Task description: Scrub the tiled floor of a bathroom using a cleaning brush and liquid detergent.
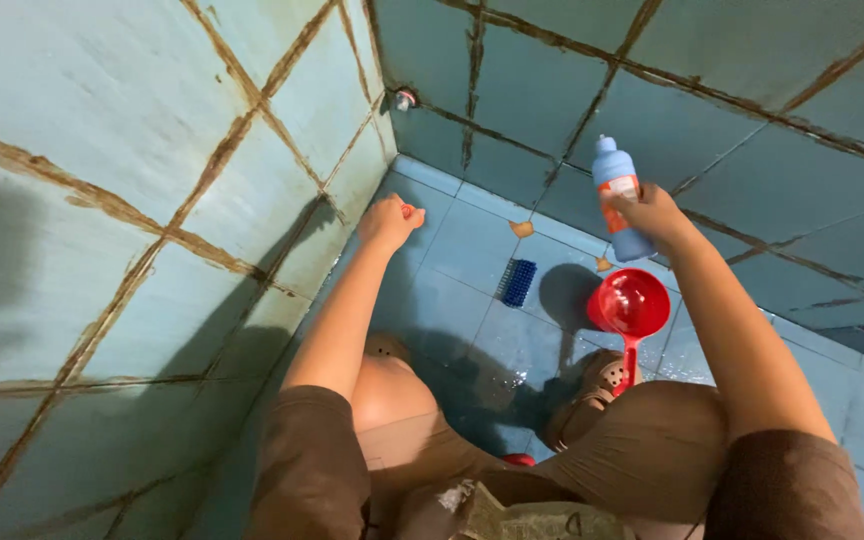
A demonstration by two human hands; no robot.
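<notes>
My right hand (652, 212) grips a light blue plastic bottle (618, 182) with an orange and white label, held upright in the air above the floor. My left hand (389, 220) is closed around a small orange-red piece (407, 210), likely the bottle's cap, near the corner where the tiled wall meets the floor. I am squatting; my knees and brown sandals show below my arms.
A blue scrub brush (518, 282) lies on the wet blue floor tiles. A red plastic dipper (632, 305) rests beside my right foot (602, 385). Stained tiled walls (132, 200) close in on the left and back. A small tap fitting (405, 99) sits in the wall corner.
</notes>
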